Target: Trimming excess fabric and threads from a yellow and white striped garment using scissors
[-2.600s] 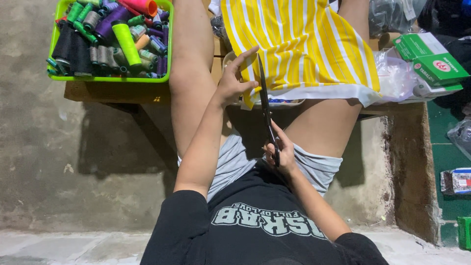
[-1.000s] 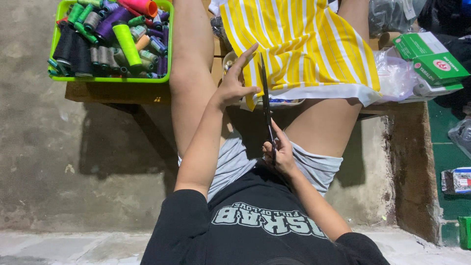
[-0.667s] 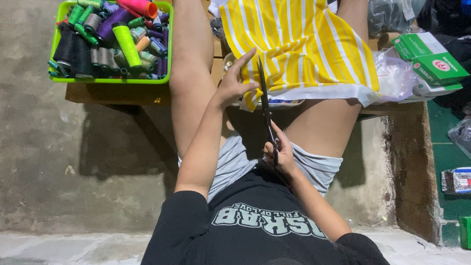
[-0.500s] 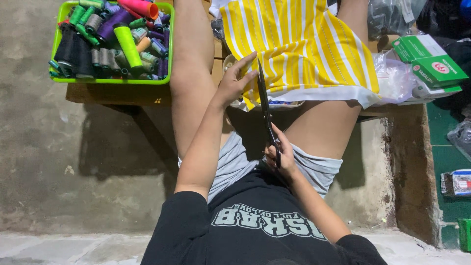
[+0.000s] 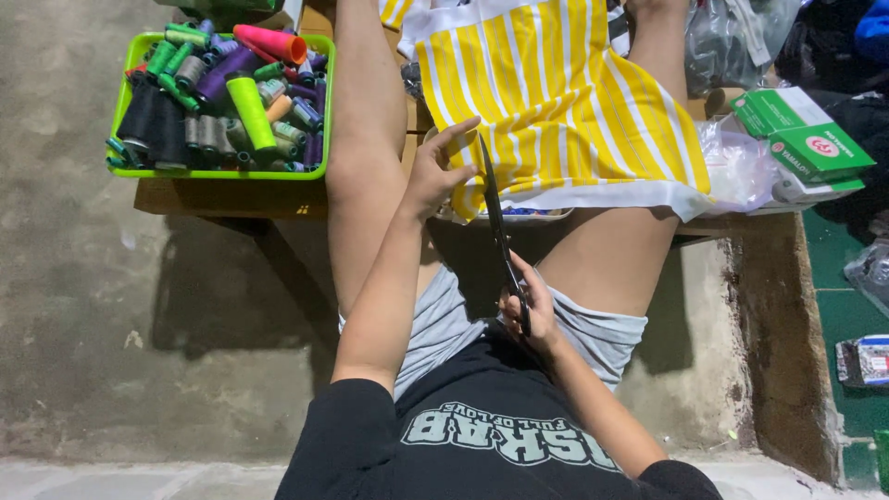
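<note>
A green tray [image 5: 125, 93] of thread spools [image 5: 250, 106] sits left; green boxes [image 5: 801, 139] lie right.

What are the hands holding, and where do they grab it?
The right hand holds black scissors by the handles. The left hand grips the yellow striped cloth at its lower edge, beside the blades.
</note>
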